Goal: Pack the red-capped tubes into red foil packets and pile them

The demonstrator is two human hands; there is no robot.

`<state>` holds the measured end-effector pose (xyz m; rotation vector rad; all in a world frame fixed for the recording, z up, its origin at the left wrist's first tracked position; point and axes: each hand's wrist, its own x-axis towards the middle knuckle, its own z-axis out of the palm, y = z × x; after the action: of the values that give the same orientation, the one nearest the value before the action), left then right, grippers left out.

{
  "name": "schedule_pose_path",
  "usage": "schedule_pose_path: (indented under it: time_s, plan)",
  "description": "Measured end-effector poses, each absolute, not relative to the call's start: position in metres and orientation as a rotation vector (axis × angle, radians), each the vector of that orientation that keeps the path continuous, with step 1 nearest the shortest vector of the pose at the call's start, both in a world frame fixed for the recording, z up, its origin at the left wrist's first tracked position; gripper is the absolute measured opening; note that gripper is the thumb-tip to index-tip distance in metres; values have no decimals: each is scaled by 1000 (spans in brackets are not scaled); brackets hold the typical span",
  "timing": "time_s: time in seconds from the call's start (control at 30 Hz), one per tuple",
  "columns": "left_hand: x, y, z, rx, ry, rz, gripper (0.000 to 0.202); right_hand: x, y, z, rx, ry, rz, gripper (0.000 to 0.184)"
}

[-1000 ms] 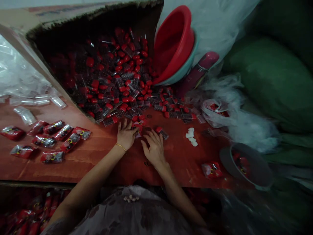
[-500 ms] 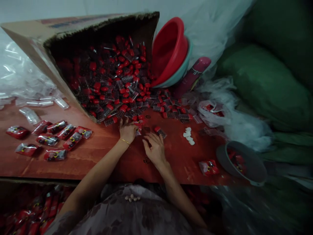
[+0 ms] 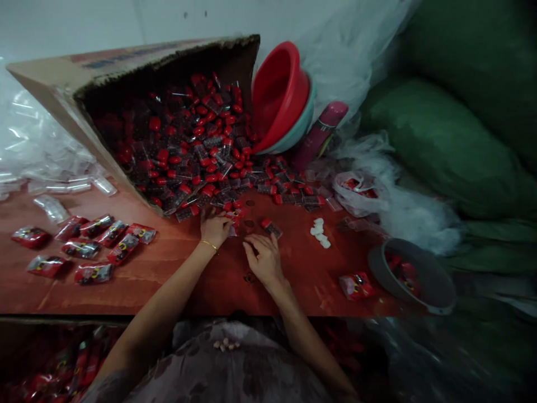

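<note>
My left hand (image 3: 215,229), with a gold bangle at the wrist, is at the front of the spilled pile. Thumb and fingers are closed on the edge of a small red printed packet (image 3: 234,215), partly hidden by the hand. My right hand (image 3: 265,257) hovers low over the table or rests on it, fingers loosely curved, thumb apart, nothing visible in it. Just beyond its fingertips lies a clear container with a red cap (image 3: 271,228). Many like it fill a tipped cardboard box (image 3: 54,84) and spill from its mouth.
Filled red packets (image 3: 94,272) lie at the left. A red basin (image 3: 279,95) leans beside the box, near a pink flask (image 3: 321,134). White pieces (image 3: 320,233), a single packet (image 3: 356,285) and a grey bowl (image 3: 436,280) are at the right. Green sacks (image 3: 440,151) stand beyond.
The view has shifted slightly, so the box and table sit a little lower. Both hands stay almost in place, my left still on the red packet.
</note>
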<state>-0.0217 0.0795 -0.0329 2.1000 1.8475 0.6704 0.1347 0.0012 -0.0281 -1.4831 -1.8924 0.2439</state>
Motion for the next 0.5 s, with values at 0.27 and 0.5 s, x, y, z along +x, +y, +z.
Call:
schedule_pose_path:
  time_s: [0.27,0.5]
  plan:
    - [-19,63,-16,1659,1681,1128,18,119,18,-22,-1337,-1454,887,36]
    - [0,35,2,1184,1374,1364,35,108,25,-23,-1220,-1202,961,28]
